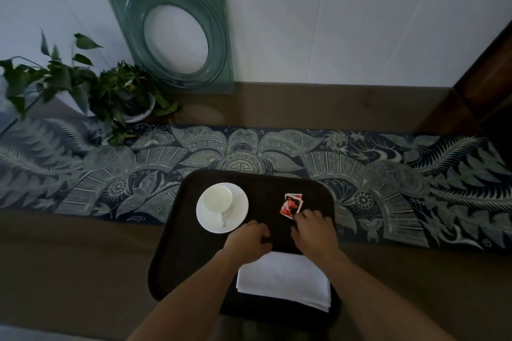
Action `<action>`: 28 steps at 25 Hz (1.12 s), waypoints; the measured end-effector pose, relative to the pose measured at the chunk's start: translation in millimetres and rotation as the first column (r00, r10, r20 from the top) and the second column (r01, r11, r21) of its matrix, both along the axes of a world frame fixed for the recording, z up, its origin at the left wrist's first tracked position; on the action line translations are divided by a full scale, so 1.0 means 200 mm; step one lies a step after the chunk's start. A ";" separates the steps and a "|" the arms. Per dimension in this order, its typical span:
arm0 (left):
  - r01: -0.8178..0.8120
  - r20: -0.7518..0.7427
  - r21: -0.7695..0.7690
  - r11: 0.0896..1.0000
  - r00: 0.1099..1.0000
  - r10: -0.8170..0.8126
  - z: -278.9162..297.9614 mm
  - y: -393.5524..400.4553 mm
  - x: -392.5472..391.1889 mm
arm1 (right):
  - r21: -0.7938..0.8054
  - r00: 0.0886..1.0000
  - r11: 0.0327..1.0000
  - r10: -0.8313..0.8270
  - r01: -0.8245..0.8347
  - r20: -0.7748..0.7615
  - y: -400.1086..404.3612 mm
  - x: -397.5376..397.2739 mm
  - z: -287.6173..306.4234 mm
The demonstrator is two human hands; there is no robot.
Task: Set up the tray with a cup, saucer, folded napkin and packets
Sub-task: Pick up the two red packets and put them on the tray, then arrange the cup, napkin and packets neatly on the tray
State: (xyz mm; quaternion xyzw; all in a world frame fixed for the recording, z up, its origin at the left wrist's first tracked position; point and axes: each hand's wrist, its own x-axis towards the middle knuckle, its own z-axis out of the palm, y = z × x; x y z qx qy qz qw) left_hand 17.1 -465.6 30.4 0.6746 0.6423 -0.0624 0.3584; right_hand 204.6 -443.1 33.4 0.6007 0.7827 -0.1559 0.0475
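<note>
A dark tray [177,243] lies on the table in front of me. At its far left a white cup [216,198] stands on a white saucer [238,210], handle toward me. Red and white packets [291,205] lie at the tray's far right. A folded white napkin [285,279] covers the near part of the tray, partly under my forearms. My left hand [246,239] hovers over the tray's middle with loosely curled fingers and holds nothing that I can see. My right hand [314,232] is beside it, fingertips at the near corner of the packets.
A patterned blue and grey runner [388,174] crosses the brown table under the tray's far end. Potted plants [119,97] stand at the back left. A green glass square plate [177,33] leans on the white wall. Dark wood furniture [490,86] rises at the right.
</note>
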 end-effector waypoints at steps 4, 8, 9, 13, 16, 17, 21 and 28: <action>0.161 0.012 -0.100 0.982 0.987 -0.161 0.02 -0.07 -0.20 | -0.082 0.999 0.996 0.040 -0.041 -0.007 -0.12 -0.17 0.01; 0.281 -0.077 -0.149 0.948 0.953 -0.295 0.04 -0.15 -0.49 | -0.143 0.995 0.989 0.055 -0.043 0.080 -0.20 -0.38 0.03; 0.303 -0.111 -0.150 0.941 0.941 -0.320 0.04 -0.16 -0.57 | -0.151 0.993 0.988 0.054 -0.038 0.104 -0.21 -0.43 0.04; 0.383 -0.232 -0.089 0.920 0.890 -0.393 0.05 -0.14 -0.93 | -0.180 0.988 0.983 -0.010 0.038 0.156 -0.26 -0.66 0.06; 0.412 -0.274 -0.050 0.910 0.870 -0.409 0.05 -0.08 -1.09 | -0.187 0.983 0.980 -0.038 0.073 0.182 -0.27 -0.75 0.08; 0.418 -0.290 -0.042 0.907 0.864 -0.412 0.06 -0.06 -1.12 | -0.191 0.980 0.979 -0.037 0.075 0.193 -0.26 -0.77 0.08; 0.423 -0.294 -0.023 0.906 0.863 -0.410 0.04 0.02 -1.17 | -0.236 0.974 0.963 -0.077 0.127 0.213 -0.24 -0.83 0.08; 0.431 -0.322 0.076 0.899 0.864 -0.387 0.00 0.20 -1.14 | -0.286 0.958 0.914 -0.266 0.287 0.108 -0.14 -0.81 0.01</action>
